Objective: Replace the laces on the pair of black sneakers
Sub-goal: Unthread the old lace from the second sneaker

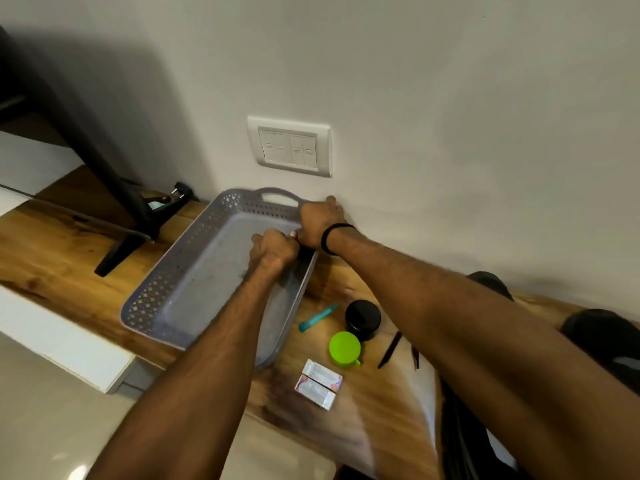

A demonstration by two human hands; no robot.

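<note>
The fingers (268,236) of the left hand (273,252) were curled tight into a fist just inside the right wall of the grey basket (207,218). Motion blur hid whether they gripped the wall, the dark shape beneath them, or nothing. The fingers of the right hand (320,218) were bent down over the basket's far right corner and gripped its rim, with the thumb raised against the wall (450,98). A black band (332,237) circled that wrist. The two hands touched, and a small white speck showed between them, too small to identify. The basket sat at an angle on the wooden counter (52,244), its handle end close to the wall below the switch plate (290,146). The black sneakers lay well to the right of the hands, partly hidden behind the right forearm: the far sneaker (490,284) by the wall and the near sneaker (599,334) at the picture's edge. Two black lace ends (389,351) lay on the counter between the near sneaker and a green cup (344,348). Next to the cup stood a black jar (363,318), with a teal tube (318,317) just left of it and a small box (318,384) nearer the counter's front edge. A dark stand (131,244) rested on the counter left of the basket.
</note>
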